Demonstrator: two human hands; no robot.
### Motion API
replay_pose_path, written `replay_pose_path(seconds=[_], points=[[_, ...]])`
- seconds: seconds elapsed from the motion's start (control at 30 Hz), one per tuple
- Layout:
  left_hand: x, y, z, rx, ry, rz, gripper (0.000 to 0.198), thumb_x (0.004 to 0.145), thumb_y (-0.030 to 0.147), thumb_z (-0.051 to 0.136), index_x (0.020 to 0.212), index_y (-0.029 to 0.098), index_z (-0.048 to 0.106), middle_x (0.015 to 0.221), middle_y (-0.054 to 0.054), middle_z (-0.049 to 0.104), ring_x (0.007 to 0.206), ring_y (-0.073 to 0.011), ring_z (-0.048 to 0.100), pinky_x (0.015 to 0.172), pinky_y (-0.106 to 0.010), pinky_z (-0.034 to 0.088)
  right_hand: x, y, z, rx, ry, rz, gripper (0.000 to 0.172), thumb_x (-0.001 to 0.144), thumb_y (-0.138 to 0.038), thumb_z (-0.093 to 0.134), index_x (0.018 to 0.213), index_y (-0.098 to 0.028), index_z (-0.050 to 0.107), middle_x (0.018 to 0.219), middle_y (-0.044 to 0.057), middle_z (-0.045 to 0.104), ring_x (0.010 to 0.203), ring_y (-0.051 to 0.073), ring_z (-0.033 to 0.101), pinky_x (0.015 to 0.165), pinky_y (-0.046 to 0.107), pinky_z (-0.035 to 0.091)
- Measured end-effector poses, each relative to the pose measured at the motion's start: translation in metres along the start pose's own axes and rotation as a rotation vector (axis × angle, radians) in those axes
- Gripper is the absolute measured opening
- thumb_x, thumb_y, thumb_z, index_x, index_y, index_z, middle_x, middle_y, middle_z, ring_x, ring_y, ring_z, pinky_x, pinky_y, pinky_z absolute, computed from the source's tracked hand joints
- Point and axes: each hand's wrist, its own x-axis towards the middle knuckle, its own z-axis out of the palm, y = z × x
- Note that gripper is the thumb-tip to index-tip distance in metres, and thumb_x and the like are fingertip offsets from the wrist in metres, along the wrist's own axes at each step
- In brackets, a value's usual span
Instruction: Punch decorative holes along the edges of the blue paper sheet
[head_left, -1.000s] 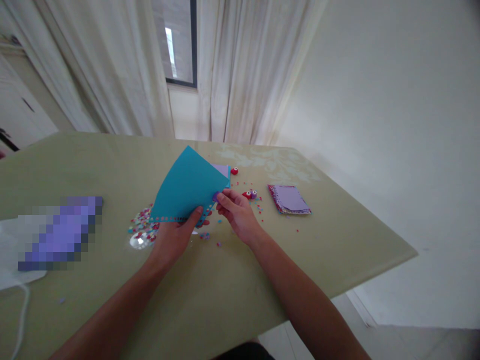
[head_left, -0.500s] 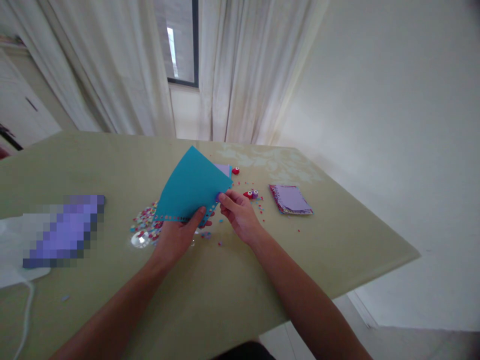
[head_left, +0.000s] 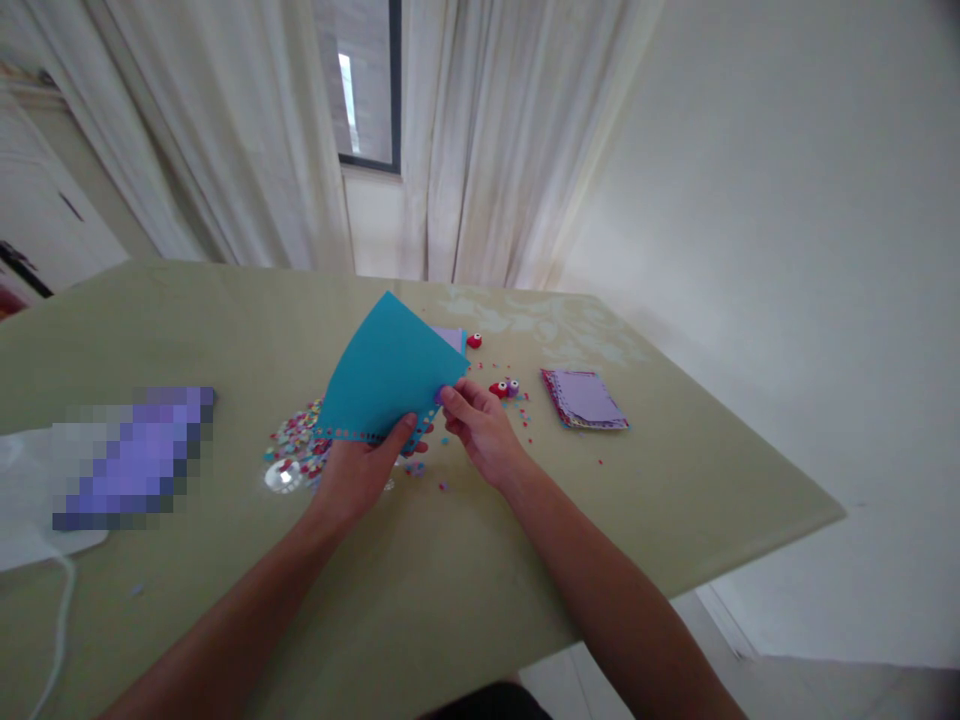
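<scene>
My left hand [head_left: 367, 470] grips a blue sheet of paper [head_left: 390, 370] by its lower edge, thumb on top and fingertips beneath. A row of small holes runs along that edge and up the lower right side. My right hand [head_left: 484, 425] pinches a small purple hole punch [head_left: 441, 395] at the sheet's right edge; the fingers hide most of it. Just beyond that hand lie a red piece with a googly eye [head_left: 499, 390] and a purple one [head_left: 513, 387]. Farther back sits another red piece [head_left: 475, 341] beside a lilac sheet [head_left: 452, 339], partly covered by the blue paper.
Colourful paper bits [head_left: 296, 440] are heaped left of my hands, with a clear round disc [head_left: 283, 476] at their front. A stack of lilac and coloured sheets [head_left: 589, 400] rests on the right. At left are a blurred-out purple object [head_left: 139, 460] and a white cable [head_left: 64, 610].
The view has shifted slightly, moving everything a little to the right in the picture. Both hands keep their hold on the blue paper and the punch at nearly the same spot.
</scene>
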Motion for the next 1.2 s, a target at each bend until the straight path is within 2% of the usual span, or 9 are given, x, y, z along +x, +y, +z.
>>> replay_pose_path(seconds=[0.27, 0.53, 0.67, 0.77, 0.83, 0.9, 1.03, 1.13, 1.2], points=[[-0.002, 0.003, 0.0, 0.007, 0.009, -0.01, 0.038, 0.078, 0.055, 0.076, 0.092, 0.019, 0.077, 0.088, -0.012, 0.085, 0.072, -0.031, 0.082, 0.065, -0.039, 0.068, -0.001, 0.0, 0.001, -0.019, 0.007, -0.01, 0.049, 0.07, -0.059, 0.093, 0.077, -0.023, 0.062, 0.068, -0.006, 0.045, 0.061, 0.011, 0.034, 0.058, 0.028, 0.027], [0.001, -0.002, 0.001, -0.002, 0.015, 0.009, 0.041, 0.079, 0.056, 0.077, 0.097, 0.019, 0.079, 0.09, -0.012, 0.085, 0.073, -0.0309, 0.082, 0.067, -0.04, 0.068, 0.0, 0.001, 0.001, -0.028, -0.009, -0.016, 0.044, 0.069, -0.056, 0.094, 0.077, -0.023, 0.066, 0.068, -0.005, 0.051, 0.061, 0.012, 0.038, 0.06, 0.03, 0.026], [0.002, -0.004, -0.002, 0.01, 0.049, 0.016, 0.041, 0.08, 0.056, 0.077, 0.097, 0.019, 0.08, 0.089, -0.012, 0.085, 0.074, -0.0309, 0.082, 0.07, -0.041, 0.068, 0.003, 0.001, 0.001, -0.014, 0.033, -0.031, 0.039, 0.07, -0.051, 0.094, 0.084, -0.023, 0.07, 0.072, -0.003, 0.061, 0.066, 0.013, 0.049, 0.063, 0.029, 0.035], [0.004, -0.006, -0.005, 0.027, 0.105, 0.035, 0.036, 0.083, 0.055, 0.074, 0.089, 0.021, 0.08, 0.086, -0.01, 0.085, 0.078, -0.0311, 0.082, 0.078, -0.043, 0.067, 0.007, -0.002, -0.008, -0.046, 0.174, -0.098, 0.038, 0.072, -0.045, 0.091, 0.099, -0.025, 0.074, 0.09, 0.001, 0.073, 0.079, 0.016, 0.061, 0.069, 0.029, 0.044], [0.005, -0.007, -0.006, 0.031, 0.141, 0.049, 0.034, 0.085, 0.055, 0.074, 0.088, 0.021, 0.08, 0.087, -0.009, 0.085, 0.08, -0.0313, 0.082, 0.082, -0.044, 0.067, 0.01, -0.004, -0.017, -0.194, 0.247, -0.171, 0.032, 0.078, -0.044, 0.083, 0.103, -0.025, 0.076, 0.097, 0.003, 0.075, 0.083, 0.018, 0.064, 0.073, 0.031, 0.049], [0.005, -0.008, -0.006, 0.031, 0.164, 0.054, 0.034, 0.085, 0.054, 0.074, 0.089, 0.022, 0.081, 0.089, -0.008, 0.086, 0.085, -0.0315, 0.082, 0.087, -0.045, 0.066, 0.01, -0.007, -0.026, -0.455, 0.261, -0.286, 0.029, 0.083, -0.038, 0.076, 0.109, -0.025, 0.079, 0.102, 0.005, 0.074, 0.084, 0.02, 0.064, 0.077, 0.034, 0.052], [0.004, -0.007, -0.006, 0.026, 0.176, 0.042, 0.033, 0.086, 0.054, 0.074, 0.09, 0.022, 0.081, 0.092, -0.008, 0.086, 0.098, -0.033, 0.081, 0.095, -0.045, 0.065, 0.007, -0.006, -0.031, -0.982, 0.081, -0.478, 0.04, 0.082, -0.021, 0.069, 0.121, -0.024, 0.075, 0.113, 0.008, 0.074, 0.097, 0.024, 0.066, 0.094, 0.04, 0.051], [0.003, -0.004, -0.006, 0.038, 0.183, 0.021, 0.032, 0.085, 0.054, 0.075, 0.088, 0.023, 0.081, 0.097, -0.009, 0.086, 0.107, -0.0345, 0.08, 0.098, -0.046, 0.064, 0.006, 0.001, -0.029, -1.291, -0.044, -0.425, 0.032, 0.085, -0.014, 0.065, 0.116, -0.021, 0.073, 0.115, 0.011, 0.075, 0.107, 0.029, 0.064, 0.1, 0.043, 0.047], [0.003, -0.003, -0.007, 0.04, 0.162, 0.0, 0.033, 0.087, 0.055, 0.073, 0.085, 0.023, 0.081, 0.093, -0.009, 0.085, 0.104, -0.0346, 0.08, 0.095, -0.046, 0.066, 0.007, 0.006, -0.031, -1.474, -0.023, -0.351, 0.028, 0.087, -0.01, 0.063, 0.111, -0.02, 0.074, 0.117, 0.014, 0.076, 0.113, 0.032, 0.062, 0.104, 0.047, 0.042]])
